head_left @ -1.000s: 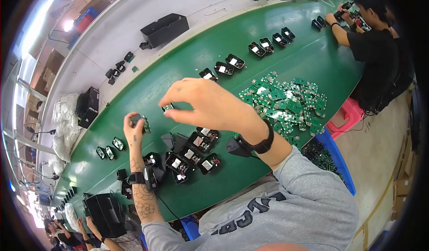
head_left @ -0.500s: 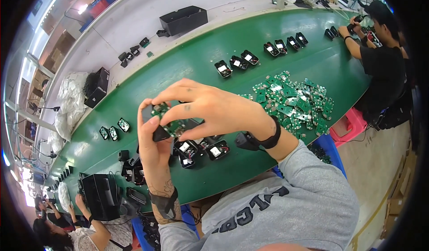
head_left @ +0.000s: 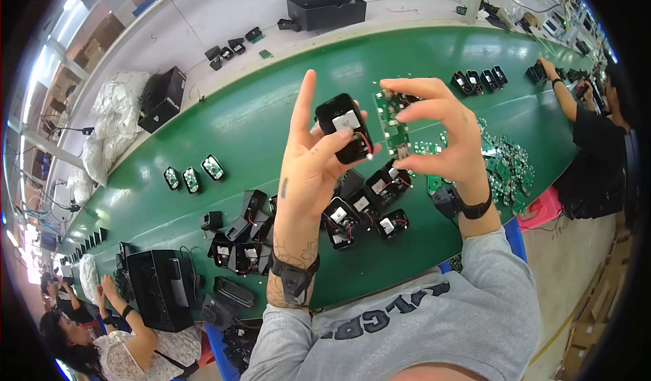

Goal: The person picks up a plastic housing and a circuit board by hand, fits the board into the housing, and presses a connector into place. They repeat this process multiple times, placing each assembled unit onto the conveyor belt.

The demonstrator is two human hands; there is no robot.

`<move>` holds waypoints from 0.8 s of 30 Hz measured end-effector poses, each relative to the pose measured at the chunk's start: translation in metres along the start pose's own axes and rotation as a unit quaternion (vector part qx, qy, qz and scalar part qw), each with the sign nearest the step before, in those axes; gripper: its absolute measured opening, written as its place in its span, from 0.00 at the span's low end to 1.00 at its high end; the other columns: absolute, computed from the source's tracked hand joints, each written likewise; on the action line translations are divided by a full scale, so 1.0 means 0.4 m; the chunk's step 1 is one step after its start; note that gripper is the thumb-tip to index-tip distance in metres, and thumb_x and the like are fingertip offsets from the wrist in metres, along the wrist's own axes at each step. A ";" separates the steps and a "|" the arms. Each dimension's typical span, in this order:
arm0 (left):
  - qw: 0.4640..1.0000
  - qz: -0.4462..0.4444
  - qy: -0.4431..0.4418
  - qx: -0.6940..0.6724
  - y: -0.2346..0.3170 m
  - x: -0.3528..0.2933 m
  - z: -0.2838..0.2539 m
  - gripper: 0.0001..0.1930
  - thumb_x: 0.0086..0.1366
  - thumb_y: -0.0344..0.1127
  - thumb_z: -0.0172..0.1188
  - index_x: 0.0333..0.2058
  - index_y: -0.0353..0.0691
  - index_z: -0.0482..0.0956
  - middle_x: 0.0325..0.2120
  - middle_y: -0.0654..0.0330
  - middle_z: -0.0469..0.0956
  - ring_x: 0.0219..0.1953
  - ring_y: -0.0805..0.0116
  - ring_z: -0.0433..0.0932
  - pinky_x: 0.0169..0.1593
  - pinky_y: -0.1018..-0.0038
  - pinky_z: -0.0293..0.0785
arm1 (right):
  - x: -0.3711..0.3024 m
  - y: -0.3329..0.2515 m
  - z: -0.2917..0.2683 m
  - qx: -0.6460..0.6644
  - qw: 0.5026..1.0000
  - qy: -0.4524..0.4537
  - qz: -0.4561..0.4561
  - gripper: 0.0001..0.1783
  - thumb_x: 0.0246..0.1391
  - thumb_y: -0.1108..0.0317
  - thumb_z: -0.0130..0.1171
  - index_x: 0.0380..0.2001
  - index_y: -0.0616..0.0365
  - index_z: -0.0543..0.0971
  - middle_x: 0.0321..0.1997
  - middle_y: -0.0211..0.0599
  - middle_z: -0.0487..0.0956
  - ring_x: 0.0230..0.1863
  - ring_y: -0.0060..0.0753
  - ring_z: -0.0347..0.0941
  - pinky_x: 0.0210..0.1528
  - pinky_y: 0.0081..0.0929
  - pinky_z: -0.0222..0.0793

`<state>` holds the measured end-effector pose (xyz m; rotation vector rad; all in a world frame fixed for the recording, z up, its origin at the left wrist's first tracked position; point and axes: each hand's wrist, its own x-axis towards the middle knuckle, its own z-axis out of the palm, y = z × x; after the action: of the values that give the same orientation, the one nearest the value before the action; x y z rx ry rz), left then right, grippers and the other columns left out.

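Observation:
My left hand (head_left: pixel 310 154) grips a small black plastic housing (head_left: pixel 333 115), its thumb over the open side and its index finger pointing up. Inside the housing are a white square part and a red wire ending in a white connector. A little to the right, my right hand (head_left: pixel 451 133) pinches a green circuit board (head_left: pixel 391 124) by its edges, held upright between thumb and fingers. Board and housing are apart, both raised above the green table (head_left: pixel 271 137). Below them lies a group of similar open black housings (head_left: pixel 363 208) with white parts and red wires.
A heap of green circuit boards (head_left: pixel 505 167) lies at the right. Housings with boards fitted (head_left: pixel 191 179) stand at the left. Black boxes (head_left: pixel 325 11) sit on the back ledge. Co-workers (head_left: pixel 600 120) are at the right end and lower left.
My hands, which were close together around the circuit board and a dark part, have separated. The board is now in my right hand and the housing's open side shows in my left. The view has shifted.

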<state>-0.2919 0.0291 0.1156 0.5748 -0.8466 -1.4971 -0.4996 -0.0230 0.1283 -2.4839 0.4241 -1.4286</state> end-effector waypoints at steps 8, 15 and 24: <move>0.999 -0.015 0.017 -0.029 -0.041 0.012 0.008 0.30 0.63 0.22 0.56 0.64 0.38 0.60 0.45 0.58 0.71 0.50 0.62 0.77 0.43 0.63 0.85 | 0.003 0.002 0.000 0.001 0.999 -0.007 -0.035 0.27 0.29 0.61 0.78 0.34 0.54 0.75 0.54 0.55 0.77 0.56 0.57 0.72 0.57 0.49 0.67; 0.999 0.040 -0.012 -0.014 -0.053 0.004 0.024 0.27 0.64 0.23 0.57 0.62 0.34 0.63 0.43 0.59 0.76 0.43 0.76 0.78 0.43 0.81 0.77 | -0.004 -0.037 0.015 -0.046 0.998 0.002 -0.050 0.29 0.28 0.60 0.79 0.34 0.51 0.73 0.53 0.52 0.78 0.58 0.60 0.70 0.60 0.53 0.63; 0.998 0.068 0.001 0.017 -0.054 0.005 0.022 0.26 0.64 0.24 0.56 0.61 0.35 0.64 0.42 0.59 0.76 0.40 0.78 0.77 0.41 0.80 0.77 | -0.002 -0.041 0.023 -0.053 0.997 -0.026 -0.051 0.27 0.31 0.58 0.78 0.35 0.50 0.75 0.54 0.48 0.78 0.59 0.57 0.70 0.64 0.57 0.59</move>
<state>-0.3122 0.0278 0.1043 0.5327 -0.8922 -1.3599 -0.4899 -0.0068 0.1288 -2.6562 0.3784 -1.4098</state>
